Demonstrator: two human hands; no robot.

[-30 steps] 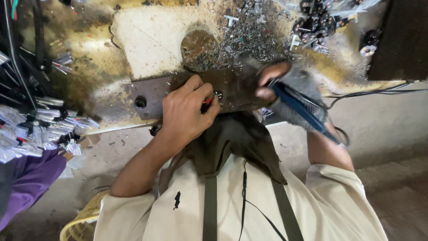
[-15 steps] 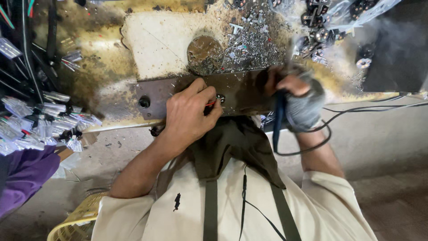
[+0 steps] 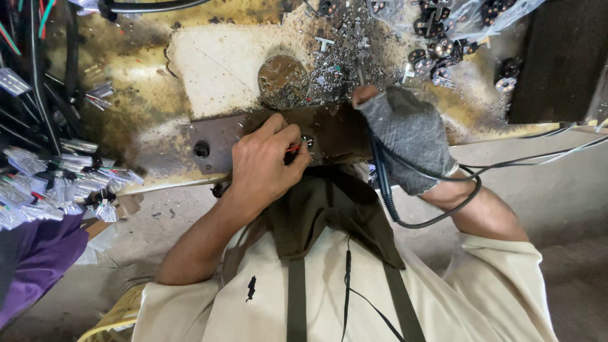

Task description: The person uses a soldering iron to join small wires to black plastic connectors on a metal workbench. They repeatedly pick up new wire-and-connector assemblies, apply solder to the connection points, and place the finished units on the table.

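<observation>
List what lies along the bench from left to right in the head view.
Wire bundles → hole in the metal bar → left hand pinching a small red part → round metal disc → gloved right hand holding a corded tool → black round parts.

One view only, from the head camera, looking steeply down the person's own chest onto the tabletop (image 3: 145,95). It sits close: the cream shirt (image 3: 481,291) fills the frame toward 6 o'clock, the work surface runs across 12. The left hand (image 3: 266,168) lies near centre, the gloved right hand (image 3: 408,136) toward 2 o'clock. No second view shares the scene.
</observation>
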